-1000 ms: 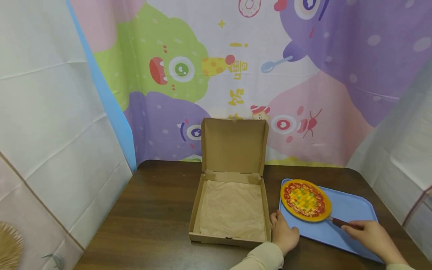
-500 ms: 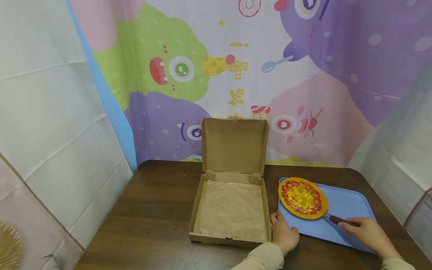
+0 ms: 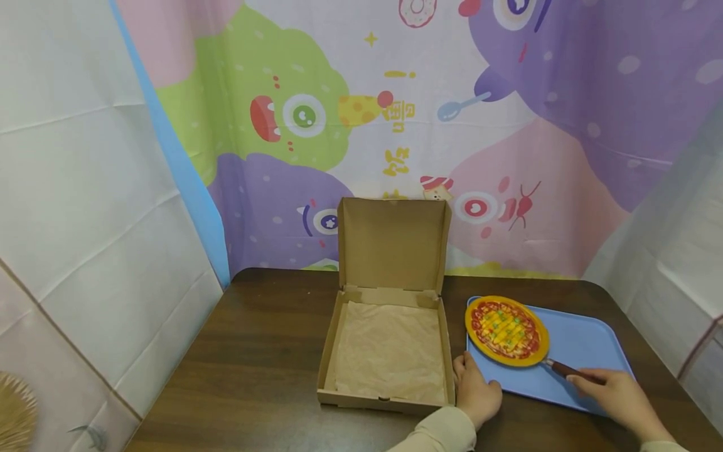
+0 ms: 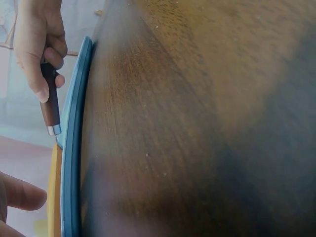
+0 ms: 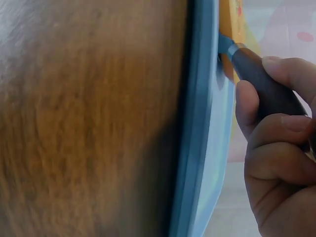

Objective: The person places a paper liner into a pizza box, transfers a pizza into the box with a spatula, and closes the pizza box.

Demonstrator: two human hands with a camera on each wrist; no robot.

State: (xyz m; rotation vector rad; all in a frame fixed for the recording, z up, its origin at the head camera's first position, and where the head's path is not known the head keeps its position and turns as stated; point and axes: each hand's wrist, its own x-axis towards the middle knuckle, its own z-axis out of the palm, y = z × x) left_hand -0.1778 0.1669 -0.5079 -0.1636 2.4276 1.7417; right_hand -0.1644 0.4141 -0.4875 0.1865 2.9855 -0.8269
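Note:
My right hand (image 3: 618,395) grips the dark wooden handle (image 3: 570,371) of a server whose metal neck runs under the pizza. The server's blade is hidden. The toy-looking pizza (image 3: 506,331), with an orange crust and red, yellow and green topping, lies over the left part of a light blue tray (image 3: 587,345). Between tray and box is my left hand (image 3: 477,392), its fingers against the right wall of the open cardboard box (image 3: 380,405) and its thumb held apart. In the right wrist view, curled fingers wrap the handle (image 5: 271,91).
Crumpled brown paper (image 3: 390,351) lines the box, and its lid (image 3: 393,245) stands upright at the back. All of this is on a dark wood table (image 3: 254,370). A cartoon-printed curtain (image 3: 395,138) hangs behind, with pale cloth at both sides.
The pizza and server have shifted slightly left and away, and the tray's front right part has moved the same way. My left hand and the box have stayed in place.

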